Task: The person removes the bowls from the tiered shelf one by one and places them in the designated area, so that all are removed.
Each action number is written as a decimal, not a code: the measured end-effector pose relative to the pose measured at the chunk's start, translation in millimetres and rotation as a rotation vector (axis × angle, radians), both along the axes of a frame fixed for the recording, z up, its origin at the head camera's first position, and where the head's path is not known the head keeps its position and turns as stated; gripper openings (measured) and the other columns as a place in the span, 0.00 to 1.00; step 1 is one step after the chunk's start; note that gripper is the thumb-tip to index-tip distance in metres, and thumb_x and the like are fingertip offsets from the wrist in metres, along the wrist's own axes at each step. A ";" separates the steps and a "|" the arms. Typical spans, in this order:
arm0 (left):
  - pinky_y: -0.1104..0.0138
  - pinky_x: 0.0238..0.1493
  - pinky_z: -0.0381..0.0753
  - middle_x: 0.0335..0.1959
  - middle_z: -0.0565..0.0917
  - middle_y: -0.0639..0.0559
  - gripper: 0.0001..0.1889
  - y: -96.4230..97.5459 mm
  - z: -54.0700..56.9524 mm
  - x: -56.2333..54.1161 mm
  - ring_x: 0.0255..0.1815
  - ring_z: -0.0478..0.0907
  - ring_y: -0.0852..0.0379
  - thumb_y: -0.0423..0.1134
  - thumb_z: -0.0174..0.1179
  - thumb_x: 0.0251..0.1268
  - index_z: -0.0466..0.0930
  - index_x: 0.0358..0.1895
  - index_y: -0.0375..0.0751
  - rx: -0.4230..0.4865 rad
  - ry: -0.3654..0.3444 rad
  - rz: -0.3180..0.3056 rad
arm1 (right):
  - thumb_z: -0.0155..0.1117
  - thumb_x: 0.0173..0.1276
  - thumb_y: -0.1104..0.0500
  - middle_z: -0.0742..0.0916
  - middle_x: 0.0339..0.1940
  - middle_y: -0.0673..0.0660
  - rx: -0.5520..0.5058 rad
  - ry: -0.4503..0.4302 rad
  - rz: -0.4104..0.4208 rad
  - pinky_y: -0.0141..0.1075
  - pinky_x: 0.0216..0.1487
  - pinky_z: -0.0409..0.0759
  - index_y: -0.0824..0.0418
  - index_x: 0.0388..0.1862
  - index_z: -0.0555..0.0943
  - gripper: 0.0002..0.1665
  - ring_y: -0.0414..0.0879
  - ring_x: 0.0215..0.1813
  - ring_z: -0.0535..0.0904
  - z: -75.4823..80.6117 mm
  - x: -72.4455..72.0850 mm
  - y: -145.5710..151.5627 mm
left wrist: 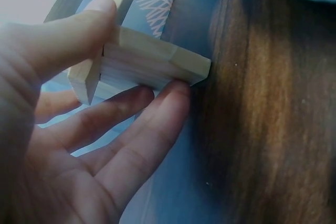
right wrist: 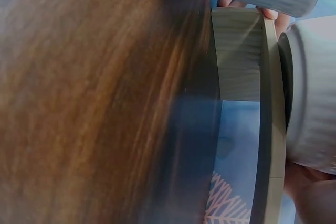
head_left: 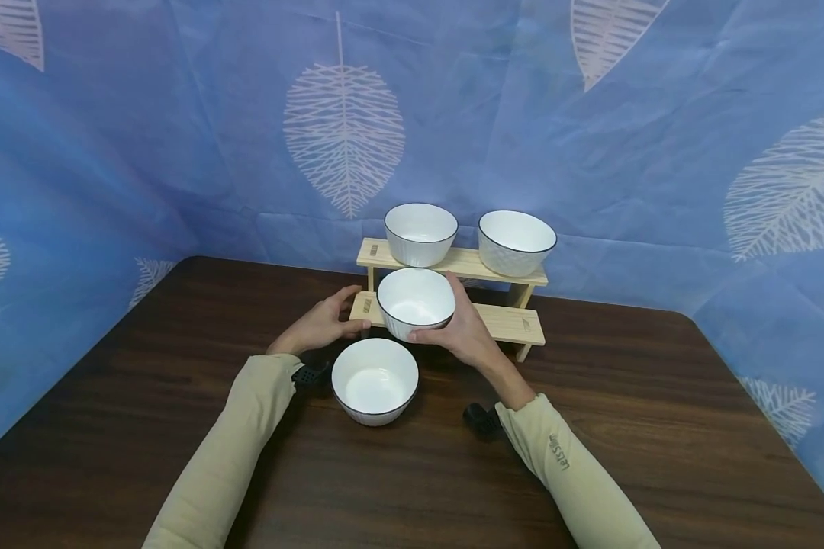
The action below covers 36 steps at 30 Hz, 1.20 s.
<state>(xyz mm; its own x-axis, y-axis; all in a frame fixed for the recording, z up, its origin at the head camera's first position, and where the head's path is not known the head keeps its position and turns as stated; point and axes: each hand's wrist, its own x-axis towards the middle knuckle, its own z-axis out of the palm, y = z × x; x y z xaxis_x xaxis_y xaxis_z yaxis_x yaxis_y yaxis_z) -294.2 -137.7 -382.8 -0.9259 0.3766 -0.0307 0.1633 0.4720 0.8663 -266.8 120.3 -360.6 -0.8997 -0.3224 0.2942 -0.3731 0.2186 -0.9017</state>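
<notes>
My right hand (head_left: 468,329) grips a white dark-rimmed bowl (head_left: 415,299) by its right side, thumb at the front and fingers behind. The bowl is over the left part of the lower step of a light wooden two-step stand (head_left: 508,323). In the right wrist view the bowl's ribbed wall (right wrist: 315,93) is right at the board, slightly tilted from it. My left hand (head_left: 321,323) holds the left end of that lower step. In the left wrist view its thumb lies on the board and its fingertips (left wrist: 176,90) touch the leg.
Another white bowl (head_left: 374,381) stands on the dark wooden table (head_left: 632,427) in front of the stand, between the forearms. On the upper step sit a left bowl (head_left: 421,232) and a right bowl (head_left: 517,240). A blue leaf-print cloth (head_left: 487,114) hangs behind.
</notes>
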 end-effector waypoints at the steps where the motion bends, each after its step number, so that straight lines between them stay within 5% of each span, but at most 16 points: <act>1: 0.56 0.47 0.86 0.58 0.78 0.28 0.42 0.0 0.6 0.0 0.46 0.85 0.44 0.34 0.62 0.74 0.45 0.80 0.29 -0.001 0.001 -0.001 | 0.81 0.50 0.69 0.72 0.69 0.65 0.005 0.010 0.000 0.53 0.68 0.70 0.63 0.78 0.57 0.60 0.59 0.68 0.70 0.3 -0.6 0.3; 15: 0.56 0.47 0.86 0.59 0.77 0.27 0.42 -1.6 4.2 -1.1 0.47 0.85 0.42 0.32 0.62 0.74 0.44 0.80 0.29 0.006 -0.014 0.009 | 0.83 0.51 0.62 0.75 0.68 0.62 0.061 0.047 -0.032 0.54 0.64 0.72 0.59 0.79 0.60 0.60 0.57 0.67 0.72 10.4 11.8 11.6; 36: 0.56 0.46 0.86 0.57 0.78 0.28 0.42 2.0 3.0 -1.6 0.42 0.86 0.45 0.34 0.63 0.73 0.45 0.80 0.29 -0.024 -0.005 0.004 | 0.82 0.53 0.55 0.63 0.78 0.68 0.218 -0.024 -0.140 0.60 0.70 0.66 0.64 0.84 0.46 0.69 0.63 0.75 0.63 13.2 35.4 52.4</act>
